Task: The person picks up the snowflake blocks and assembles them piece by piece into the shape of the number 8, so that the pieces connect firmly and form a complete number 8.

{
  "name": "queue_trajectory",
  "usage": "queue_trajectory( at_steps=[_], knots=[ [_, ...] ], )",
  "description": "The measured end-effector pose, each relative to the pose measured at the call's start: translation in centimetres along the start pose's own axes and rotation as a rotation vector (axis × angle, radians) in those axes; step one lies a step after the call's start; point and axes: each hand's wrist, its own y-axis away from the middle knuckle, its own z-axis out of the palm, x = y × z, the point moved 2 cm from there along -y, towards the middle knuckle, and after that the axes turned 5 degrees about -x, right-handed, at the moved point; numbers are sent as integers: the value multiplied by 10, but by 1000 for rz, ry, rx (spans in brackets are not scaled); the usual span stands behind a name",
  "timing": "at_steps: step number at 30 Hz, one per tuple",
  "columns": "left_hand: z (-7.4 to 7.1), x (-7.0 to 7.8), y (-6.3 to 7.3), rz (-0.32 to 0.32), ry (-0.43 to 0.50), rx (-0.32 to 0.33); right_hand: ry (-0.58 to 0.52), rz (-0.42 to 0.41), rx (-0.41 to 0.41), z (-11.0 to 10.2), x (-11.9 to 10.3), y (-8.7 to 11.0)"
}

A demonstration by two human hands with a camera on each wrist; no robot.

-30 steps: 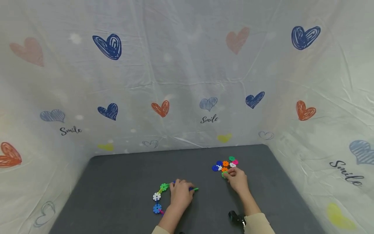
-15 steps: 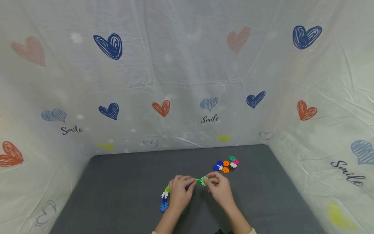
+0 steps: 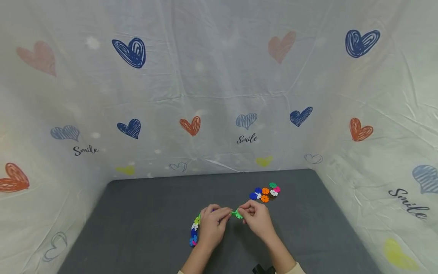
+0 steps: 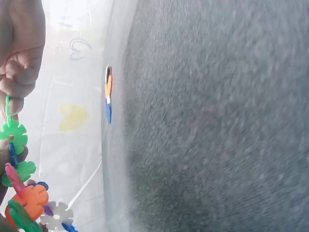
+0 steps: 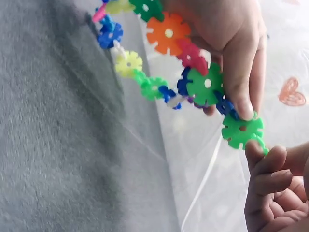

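A chain of interlocking notched plastic discs point(image 5: 154, 88) in many colours runs from my left hand point(image 3: 213, 224). That hand pinches the green disc point(image 5: 243, 129) at the chain's end between thumb and fingers. My right hand point(image 3: 258, 220) pinches a light green disc point(image 3: 239, 214), edge-on in the right wrist view, right at a notch of that end disc. In the left wrist view, the right hand point(image 4: 21, 58) is above the green end disc point(image 4: 14, 137), with orange, pink and white discs hanging lower. Part of the chain is hidden behind the left hand.
A small pile of loose discs, with an orange disc point(image 3: 265, 191) among them, lies toward the back right of the dark grey table point(image 3: 147, 217). A pale curtain point(image 3: 219, 76) with printed hearts surrounds the table. A black object point(image 3: 262, 269) shows by the right wrist.
My right hand has picked the light green disc from the pile and brought it left to the chain's end. The left hand has lifted the chain and turned toward it.
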Motion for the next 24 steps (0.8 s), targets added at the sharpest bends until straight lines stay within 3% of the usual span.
queue_trajectory(
  at_steps=[6,11,17,20,24],
  knots=[
    [2,2,1,-12,27,-13,-14,45,-29,1,0,0],
    [3,1,-2,-104,-25,-62,-22,82,-46,-4,6,-4],
    [0,-7,-3,-323,-134,-172,80,173,4,-22,31,-12],
    [-1,-15,-3,-456,-54,-237,163,226,29,-38,45,-19],
    [-3,-27,-4,-603,145,-315,331,266,115,-61,64,-30]
  ],
)
